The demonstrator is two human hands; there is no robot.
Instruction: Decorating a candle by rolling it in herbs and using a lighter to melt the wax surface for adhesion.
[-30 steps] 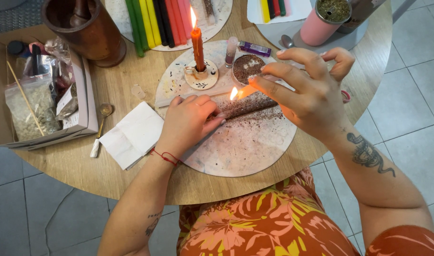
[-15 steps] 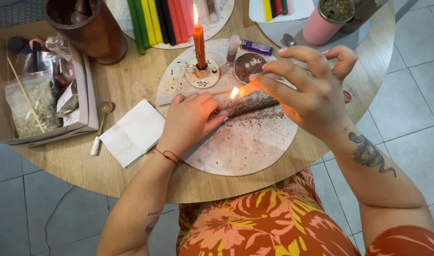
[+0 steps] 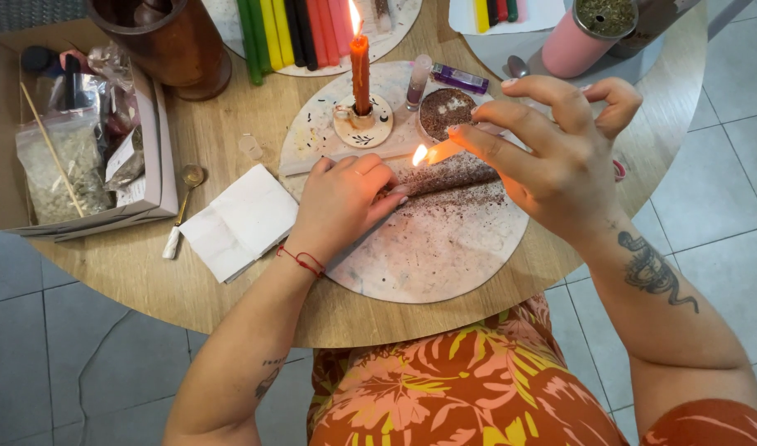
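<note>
1. Herb-coated candle (image 3: 454, 175): lies on its side on the round speckled board (image 3: 444, 264), near the middle of the round wooden table (image 3: 130, 272).
2. Left hand (image 3: 341, 206): fingers curled loosely over the coated candle's left end, pressing it to the board.
3. Right hand (image 3: 552, 157): fingers pinched around a small lit orange candle (image 3: 441, 152), its flame just above the coated one.
4. Upright lit red candle (image 3: 360, 70): stands in a small holder at the board's far edge.
5. Cardboard box (image 3: 159, 177): at the table's left edge, holding a bag of dried herbs (image 3: 60, 169).
6. Pink jar (image 3: 585, 37): far right edge, filled with dark herbs.
</note>
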